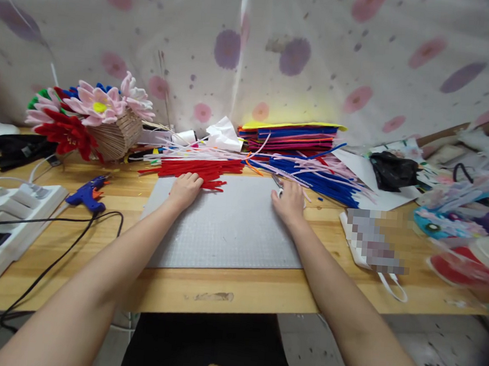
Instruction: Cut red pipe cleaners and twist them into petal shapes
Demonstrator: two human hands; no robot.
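Note:
My left hand [185,191] rests at the far left of a grey gridded cutting mat [228,227], its fingers curled over the near ends of a bundle of red pipe cleaners [212,168]. At the mat's far right corner, my right hand [289,200] is closed around a small metal tool [277,181]. Only the tool's tip and a pale bit near the thumb show, so its exact kind is unclear. Blue pipe cleaners [329,184] lie just beyond that hand, with pale pink pipe cleaners [305,164] mixed among them.
On the left are a blue glue gun [88,193], a white power strip [25,216] with trailing cords, and a basket [119,133] of pipe-cleaner flowers. Stacked pipe cleaner packs [292,139] lie at the back. A white device [356,242], partly blurred, and a black bag [393,171] are right.

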